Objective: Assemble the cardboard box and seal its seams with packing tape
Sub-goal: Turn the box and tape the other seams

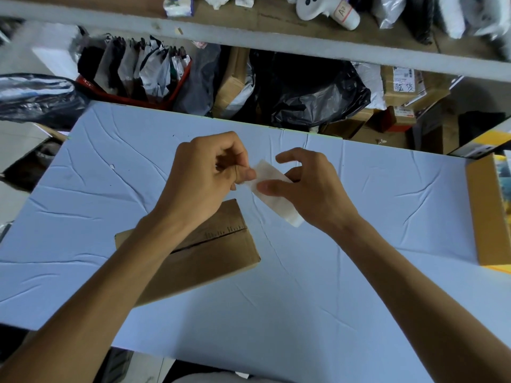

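The bench (pale and creased) spreads beneath both forearms. The cardboard box lies flat under the left wrist. The left hand and right hand, raised close together, each pinch the tape strip between them.

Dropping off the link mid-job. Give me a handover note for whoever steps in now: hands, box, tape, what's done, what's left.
Left hand: pinches one end of the tape strip.
Right hand: holds the same strip between thumb and fingers, above the table.
Cardboard box: lies on the table under the left forearm, flaps folded shut.
Done: box folded up, strip in hand.
Left: the centre seam appears untaped; lay the strip along it, then check the remaining seams. No tape roll is in view.
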A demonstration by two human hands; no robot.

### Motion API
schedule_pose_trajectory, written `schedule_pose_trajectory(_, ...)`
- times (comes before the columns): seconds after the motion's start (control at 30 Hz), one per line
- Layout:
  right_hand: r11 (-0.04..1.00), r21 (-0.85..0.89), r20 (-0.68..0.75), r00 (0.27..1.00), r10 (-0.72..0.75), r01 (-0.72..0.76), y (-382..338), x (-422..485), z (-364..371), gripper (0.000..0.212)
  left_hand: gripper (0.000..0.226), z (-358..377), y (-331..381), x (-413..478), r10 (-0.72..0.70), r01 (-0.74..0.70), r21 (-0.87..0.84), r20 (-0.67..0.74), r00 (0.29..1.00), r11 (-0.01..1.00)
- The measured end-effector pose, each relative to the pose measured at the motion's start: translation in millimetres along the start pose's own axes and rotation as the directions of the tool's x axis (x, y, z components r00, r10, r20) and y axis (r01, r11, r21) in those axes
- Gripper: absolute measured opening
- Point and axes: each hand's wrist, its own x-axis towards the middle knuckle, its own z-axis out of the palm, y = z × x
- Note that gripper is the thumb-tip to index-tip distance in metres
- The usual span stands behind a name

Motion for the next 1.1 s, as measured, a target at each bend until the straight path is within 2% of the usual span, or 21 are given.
schedule_pose_trajectory(0.27, 1.000, -0.021, -0.059, 0.998, 0.014, -0.015, -7.1, 4.9, -3.7, 0.049, 0.019, -5.4, -3.5, 9.6, -0.033, 0.031, -0.030, -0.068, 0.997, 0.999)
schedule_pose_trajectory(0.5, 0.999, 0.022, -0.056, 0.997, 0.044, -0.043, -10.7, 3.0, -2.3, 0.050, 0.019, -10.9, -3.8, 21.9, -0.051, 0.050, -0.076, -0.012, 0.999, 0.996)
schedule_pose_trajectory(0.63, 0.995, 0.063, -0.071, 0.994, 0.086, -0.082, -8.1, 2.5, -4.0, 0.053, 0.038, -12.8, -4.5, 25.2, -0.093, 0.104, -0.132, 0.091, 0.992, 0.986)
schedule_pose_trajectory(0.8, 0.997, -0.039, 0.000, 0.998, 0.063, -0.063, -5.4, -1.5, -7.4, 0.071, 0.006, -10.9, -2.0, 30.6, -0.130, 0.130, 0.010, 0.107, 0.986, 0.991)
schedule_pose_trajectory(0.97, 0.994, -0.106, -0.013, 1.000, 0.001, -0.003, -1.9, -1.6, -4.3, 0.063, 0.004, -10.6, 1.2, 31.0, -0.153, 0.145, 0.057, 0.175, 0.973, 0.988)
schedule_pose_trajectory(1.1, 0.992, -0.129, -0.035, 0.999, -0.013, 0.008, 1.0, -0.1, -3.4, 0.061, 0.007, -6.5, -1.5, 30.5, -0.180, 0.170, 0.105, 0.098, 0.979, 0.980)
